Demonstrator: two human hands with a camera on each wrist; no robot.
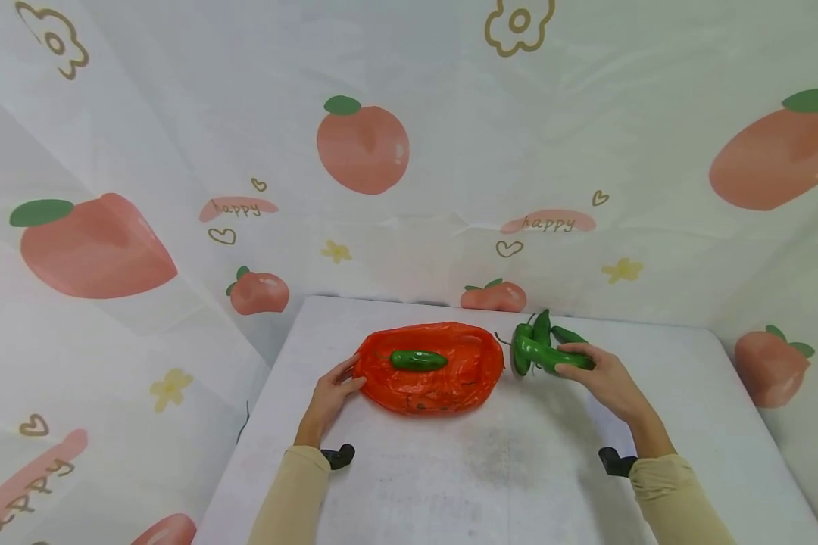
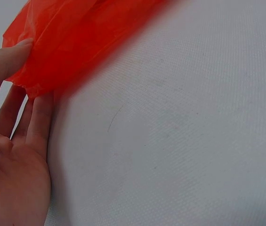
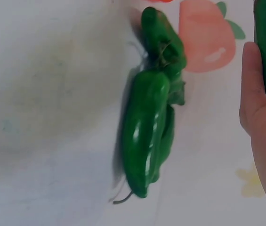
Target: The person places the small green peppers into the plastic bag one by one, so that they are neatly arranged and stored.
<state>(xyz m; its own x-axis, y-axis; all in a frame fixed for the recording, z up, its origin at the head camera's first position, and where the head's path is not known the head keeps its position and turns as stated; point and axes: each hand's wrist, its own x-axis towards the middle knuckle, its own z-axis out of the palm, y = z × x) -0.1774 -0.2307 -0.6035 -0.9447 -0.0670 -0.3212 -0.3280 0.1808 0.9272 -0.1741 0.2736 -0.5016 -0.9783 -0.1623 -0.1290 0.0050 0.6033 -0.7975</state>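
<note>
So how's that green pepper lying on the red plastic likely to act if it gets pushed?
The green pepper would probably roll sideways, given its long, rounded body. Its glossy skin suggests it may be slippery to grip. The crinkled red plastic under it might catch and slow it.

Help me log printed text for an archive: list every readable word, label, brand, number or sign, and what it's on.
"happy": left pink band on the wall covering
"happy": right pink band, same covering
"appy": lower-left pink band, its start cut off by the frame
Dark marks on the red plastic: too small to make out
Green chili peppers: none
</note>
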